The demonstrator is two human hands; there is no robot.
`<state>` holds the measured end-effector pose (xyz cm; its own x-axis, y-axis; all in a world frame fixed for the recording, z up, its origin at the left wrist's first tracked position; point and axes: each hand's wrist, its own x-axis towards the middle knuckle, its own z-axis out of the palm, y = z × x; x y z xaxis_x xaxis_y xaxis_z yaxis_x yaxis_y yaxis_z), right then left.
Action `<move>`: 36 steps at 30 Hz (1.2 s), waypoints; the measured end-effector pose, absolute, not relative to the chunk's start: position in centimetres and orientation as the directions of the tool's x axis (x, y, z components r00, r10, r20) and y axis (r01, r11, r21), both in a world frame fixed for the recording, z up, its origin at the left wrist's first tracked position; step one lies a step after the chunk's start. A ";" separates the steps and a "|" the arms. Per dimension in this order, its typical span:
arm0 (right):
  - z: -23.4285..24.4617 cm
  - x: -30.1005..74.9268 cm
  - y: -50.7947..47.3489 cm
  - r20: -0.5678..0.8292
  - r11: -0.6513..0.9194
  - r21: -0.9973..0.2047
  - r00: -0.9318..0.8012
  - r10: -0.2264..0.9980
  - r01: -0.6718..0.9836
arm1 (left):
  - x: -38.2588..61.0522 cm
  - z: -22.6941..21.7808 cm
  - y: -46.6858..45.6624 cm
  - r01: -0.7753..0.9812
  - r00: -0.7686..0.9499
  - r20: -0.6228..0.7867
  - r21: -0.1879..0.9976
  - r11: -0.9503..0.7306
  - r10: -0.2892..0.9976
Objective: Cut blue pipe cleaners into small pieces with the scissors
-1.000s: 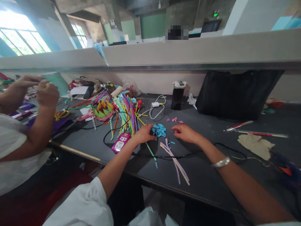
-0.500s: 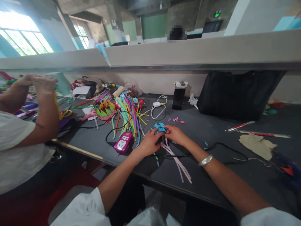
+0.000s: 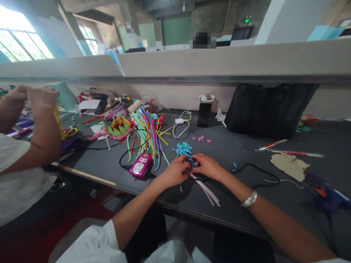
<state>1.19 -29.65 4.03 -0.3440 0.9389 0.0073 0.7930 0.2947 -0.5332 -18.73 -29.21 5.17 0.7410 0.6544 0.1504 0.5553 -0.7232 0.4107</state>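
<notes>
Left hand: the person's left hand (image 3: 175,171), at the centre of the frame, has its fingers bent down to the tabletop at the near edge of the blue pile; whether they pinch anything cannot be told
Right hand: the person's right hand (image 3: 207,165), just right of centre, faces the left one with curled fingers, the fingertips of the two close together; any grip is too small to make out
Wrist: a broad silver bracelet (image 3: 249,199) on the right arm, lower right of the frame
Blue pile: a loose heap of short, bright blue cut pieces (image 3: 183,148) at the centre of the frame, just beyond the hands
Strips: slim, pale lilac and cream strips (image 3: 204,190) fan from beneath the hands toward the lower edge of the frame
Pink bits: small, bright pink pieces (image 3: 201,138) above the right hand in the frame
Socket: a glossy purple block-shaped power socket (image 3: 140,166), left of the left hand
Bundle: long, thin, many-coloured strips (image 3: 149,133), left of centre
Bottle: a dark bottle with a white lid (image 3: 204,113), upper centre
Bag: a large black bag (image 3: 265,109), upper right
Neighbour: a co-worker's raised hands (image 3: 41,96) at the left edge of the frame
</notes>
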 end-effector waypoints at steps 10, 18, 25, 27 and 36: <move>4.6 1.4 -28.7 0.094 0.222 -0.552 -0.204 0.974 0.804 | -19.5 5.5 -29.1 0.662 0.670 0.181 0.294 -0.690 0.720; 5.6 14.4 -32.4 -0.094 -0.094 -0.298 0.069 0.993 0.950 | -19.7 5.2 -28.6 0.620 0.733 0.105 0.304 -0.723 0.673; 4.3 15.5 -32.8 -0.181 -0.082 -0.371 0.015 0.983 0.925 | -19.9 5.2 -28.9 0.632 0.709 0.115 0.334 -0.699 0.696; 4.3 15.1 -32.6 -0.197 -0.073 -0.389 -0.006 0.980 0.918 | -20.0 5.2 -29.0 0.604 0.716 0.131 0.377 -0.702 0.686; 4.3 10.3 -29.6 -0.121 0.049 -0.530 -0.133 0.984 0.847 | -20.5 6.1 -29.5 0.388 0.828 0.163 0.523 -0.759 0.536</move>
